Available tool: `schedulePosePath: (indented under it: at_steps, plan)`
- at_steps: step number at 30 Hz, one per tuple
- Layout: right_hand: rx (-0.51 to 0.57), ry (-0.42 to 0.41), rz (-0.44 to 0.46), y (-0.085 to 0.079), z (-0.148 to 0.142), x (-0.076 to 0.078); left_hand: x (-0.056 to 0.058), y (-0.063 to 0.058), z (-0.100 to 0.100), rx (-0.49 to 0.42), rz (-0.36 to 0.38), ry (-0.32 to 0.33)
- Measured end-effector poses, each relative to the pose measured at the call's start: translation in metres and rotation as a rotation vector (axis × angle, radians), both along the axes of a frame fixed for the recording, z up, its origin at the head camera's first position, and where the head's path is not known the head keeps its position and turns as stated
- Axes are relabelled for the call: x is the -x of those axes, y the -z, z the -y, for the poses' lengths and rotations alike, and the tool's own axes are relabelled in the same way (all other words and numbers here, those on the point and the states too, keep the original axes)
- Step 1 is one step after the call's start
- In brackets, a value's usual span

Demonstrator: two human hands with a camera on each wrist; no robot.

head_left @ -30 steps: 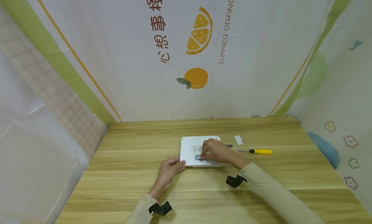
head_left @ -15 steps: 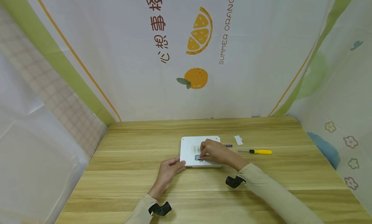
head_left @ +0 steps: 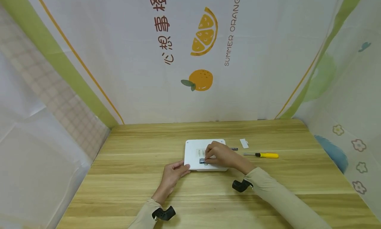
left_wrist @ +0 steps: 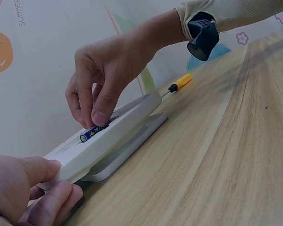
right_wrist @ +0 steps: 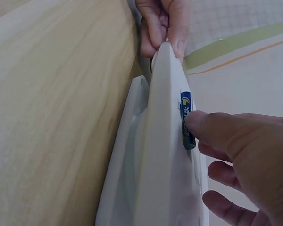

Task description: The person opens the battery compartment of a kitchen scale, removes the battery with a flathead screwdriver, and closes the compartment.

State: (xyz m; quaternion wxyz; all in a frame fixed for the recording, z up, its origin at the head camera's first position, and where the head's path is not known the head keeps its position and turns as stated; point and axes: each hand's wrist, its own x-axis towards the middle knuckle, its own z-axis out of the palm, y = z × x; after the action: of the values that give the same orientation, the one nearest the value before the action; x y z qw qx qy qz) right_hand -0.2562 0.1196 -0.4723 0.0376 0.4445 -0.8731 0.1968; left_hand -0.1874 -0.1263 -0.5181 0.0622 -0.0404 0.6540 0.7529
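A flat white device with a printed label rests on the table, its battery slot facing up. In the left wrist view its main body stands tilted over a second white plate. My left hand grips the near left corner, thumb on top and fingers underneath. With thumb and fingertips, my right hand pinches a blue AAA-size battery at the slot. One end of this battery shows above the device's surface in the left wrist view; the slot is mostly hidden by the fingers.
Right of the device lie a second dark battery, partly hidden by the right hand, a small white battery cover and a yellow-handled screwdriver. A printed curtain hangs behind the wooden table.
My right fingers shift very slightly over the battery at the slot. The left hand and the device hold their place.
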Motion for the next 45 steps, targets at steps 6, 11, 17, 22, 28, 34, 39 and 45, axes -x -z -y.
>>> schedulePosePath:
  at_steps: [6, 11, 17, 22, 28, 34, 39, 45]
  plan:
    - [0.04, 0.018, 0.03, 0.003, -0.005, 0.001, -0.001, 0.001, -0.001, 0.003, 0.001, 0.007]
    - [0.141, 0.036, 0.046, 0.003, -0.014, 0.002, 0.0, 0.002, -0.001, -0.001, -0.002, 0.011]
    - [0.198, 0.074, 0.062, -0.008, -0.031, 0.001, 0.0, 0.001, -0.001, -0.001, -0.009, 0.004]
    - [0.208, 0.081, 0.03, -0.016, -0.045, 0.001, -0.002, 0.0, 0.002, 0.003, -0.008, -0.013]
    - [0.211, 0.135, 0.038, -0.018, -0.064, 0.003, 0.0, 0.001, 0.005, 0.003, -0.014, -0.022]
    - [0.232, 0.18, 0.034, -0.009, -0.083, 0.004, 0.002, 0.002, 0.004, 0.002, -0.021, -0.013]
    - [0.288, 0.219, 0.046, 0.001, -0.1, 0.005, 0.0, 0.001, 0.001, -0.002, -0.009, -0.014]
    - [0.284, 0.279, 0.042, 0.017, -0.116, 0.009, 0.001, 0.002, -0.001, 0.0, -0.013, -0.01]
